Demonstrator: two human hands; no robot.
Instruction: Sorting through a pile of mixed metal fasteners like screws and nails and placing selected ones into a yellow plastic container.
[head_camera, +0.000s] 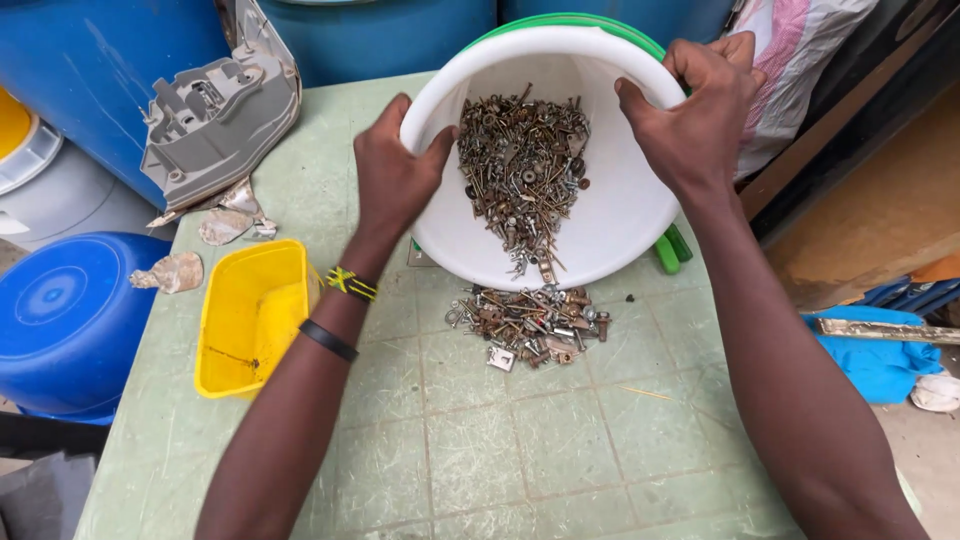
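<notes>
The white plastic bucket (610, 215) is tipped on its side toward the person, its open mouth low and resting at the pale green tabletop (500, 440). The step in hand appears to be emptying: mixed screws, bolts and washers (522, 170) lie in a streak down the inner wall, and a smaller heap of the same hardware (528, 325) already lies on the tabletop just beside the lower rim.

Nearest the camera, both forearms extend over the tabletop. The left wrist carries a black band (328, 340) and a yellow-and-green cord (350, 284). To its left stands a yellow rectangular tub (250, 315), apart from the hardware heap.

Farther out, the left hand (392, 175) is clamped on the bucket's left rim, thumb inside and fingers outside. The right hand (700, 115) is closed over the upper right rim, thumb on the lip. The bucket thus sits between the two grips, its load below and between the hands (most of it not yet out).

Judgement: continuing the pour calls for a steeper tilt or a shake, with both grips kept firm.

Beyond, a grey moulded plastic part (215, 115) lies at the far left edge, blue drums (100, 70) behind it, and a green lid (672, 248) shows under the bucket.
</notes>
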